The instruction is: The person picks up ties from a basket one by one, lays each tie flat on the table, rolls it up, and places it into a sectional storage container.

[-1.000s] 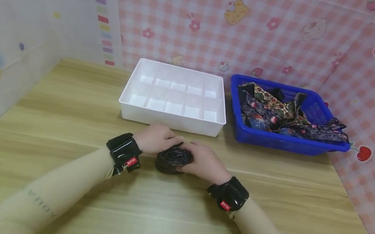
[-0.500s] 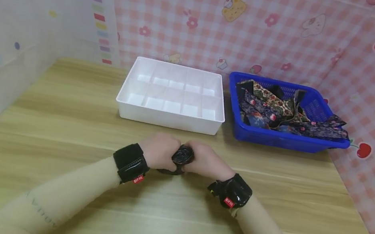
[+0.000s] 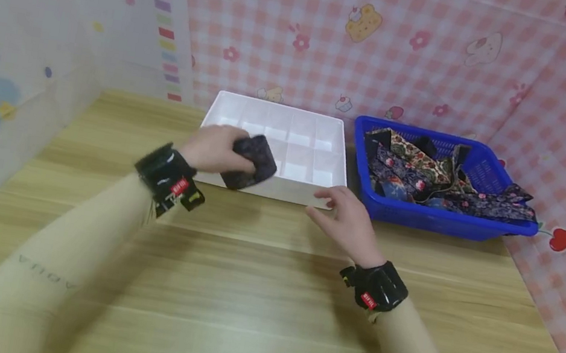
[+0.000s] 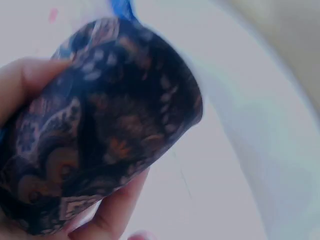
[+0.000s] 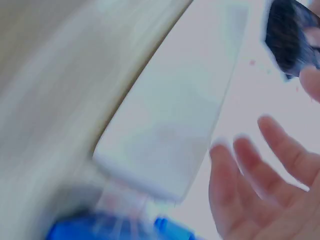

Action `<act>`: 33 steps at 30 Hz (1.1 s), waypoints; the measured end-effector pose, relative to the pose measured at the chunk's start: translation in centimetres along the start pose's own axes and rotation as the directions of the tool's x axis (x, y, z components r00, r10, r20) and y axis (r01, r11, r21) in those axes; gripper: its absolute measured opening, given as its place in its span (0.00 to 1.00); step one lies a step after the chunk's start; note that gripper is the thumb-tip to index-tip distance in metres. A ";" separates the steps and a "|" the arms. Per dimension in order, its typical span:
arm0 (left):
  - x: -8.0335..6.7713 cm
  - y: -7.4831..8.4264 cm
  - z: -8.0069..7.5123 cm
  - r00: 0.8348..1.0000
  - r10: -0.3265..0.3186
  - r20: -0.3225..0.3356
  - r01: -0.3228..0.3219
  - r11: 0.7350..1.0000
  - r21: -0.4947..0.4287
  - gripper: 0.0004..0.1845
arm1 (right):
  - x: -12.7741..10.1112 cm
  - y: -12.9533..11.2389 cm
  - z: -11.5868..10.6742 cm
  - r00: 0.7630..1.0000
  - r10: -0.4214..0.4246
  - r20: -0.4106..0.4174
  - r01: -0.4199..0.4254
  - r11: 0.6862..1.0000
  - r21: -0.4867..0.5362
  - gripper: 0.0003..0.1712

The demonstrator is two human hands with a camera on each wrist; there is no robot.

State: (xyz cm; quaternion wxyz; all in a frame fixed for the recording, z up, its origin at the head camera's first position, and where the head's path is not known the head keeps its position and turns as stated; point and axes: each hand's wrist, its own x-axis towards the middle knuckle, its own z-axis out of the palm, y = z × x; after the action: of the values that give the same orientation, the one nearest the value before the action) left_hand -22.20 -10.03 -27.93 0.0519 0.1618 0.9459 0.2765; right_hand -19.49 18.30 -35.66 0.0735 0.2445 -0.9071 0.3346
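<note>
Cloth roll [image 3: 254, 163], dark with a floral print, is held off the table [image 3: 243, 292] by the left hand [image 3: 215, 149], at the front of the white box [image 3: 286, 190], left of its middle. In the left wrist view it is pinched with fingers [image 4: 117, 210] on opposite sides; this grip is presumably chosen so that the layers are kept wound (no band or clip is made out). In the head view the box's rim is overlapped by it; height above the rim cannot be told.

Nothing is held by the right hand [image 3: 347, 223]: its fingers are parted and slightly bent, near the right end of the box's front wall. Whether the wall is touched cannot be told. One hand seems enough for so small a bundle, hence, probably, the other is left free.

The box is divided into two rows of compartments, partly hidden by the left hand; it is set lengthwise, apparently for easy reach. Just beside it, to the right, the blue basket [image 3: 452, 223] is heaped with loose patterned strips [image 3: 416, 166], some draped over its rim. Both containers are placed toward the checked curtain [image 3: 371, 61], likely so that working room is kept nearer the person.
</note>
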 end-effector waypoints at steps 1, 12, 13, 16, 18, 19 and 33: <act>0.4 -0.5 -1.1 0.999 -0.046 -0.023 0.044 0.997 -0.066 0.21 | 0.0 0.4 -0.2 1.000 0.011 -0.022 -0.012 0.999 -0.050 0.26; 2.5 -5.1 -2.9 0.916 -0.355 -0.188 0.375 0.924 0.078 0.25 | -0.2 2.0 -0.2 0.994 0.068 0.088 -0.041 0.960 -0.278 0.44; 2.7 -5.2 -2.8 0.914 -0.357 -0.193 0.385 0.913 0.136 0.24 | -0.2 1.9 -0.3 0.994 0.061 0.086 -0.034 0.959 -0.283 0.44; 3.7 -5.3 -2.2 0.919 -0.348 -0.185 0.392 0.856 0.336 0.21 | -0.1 1.8 -0.6 0.995 0.056 0.087 -0.028 0.954 -0.297 0.44; 4.5 -5.4 -1.6 0.924 -0.338 -0.180 0.383 0.821 0.424 0.18 | -0.1 1.9 -0.6 0.995 0.056 0.088 -0.028 0.954 -0.298 0.43; 5.0 -5.6 -1.2 0.927 -0.331 -0.178 0.376 0.804 0.461 0.18 | -0.1 1.9 -0.6 0.994 0.057 0.089 -0.028 0.954 -0.297 0.43; 6.3 -8.5 1.0 0.962 -0.261 -0.078 0.262 0.816 0.516 0.14 | -0.1 1.7 -0.3 0.996 0.056 0.074 -0.029 0.945 -0.326 0.42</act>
State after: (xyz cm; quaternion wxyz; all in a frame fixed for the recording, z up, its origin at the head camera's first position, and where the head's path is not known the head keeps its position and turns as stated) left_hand -30.31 -14.17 -33.36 0.0419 0.0379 0.9984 0.0003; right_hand -20.30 19.61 -36.45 0.0683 0.2229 -0.9571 0.1720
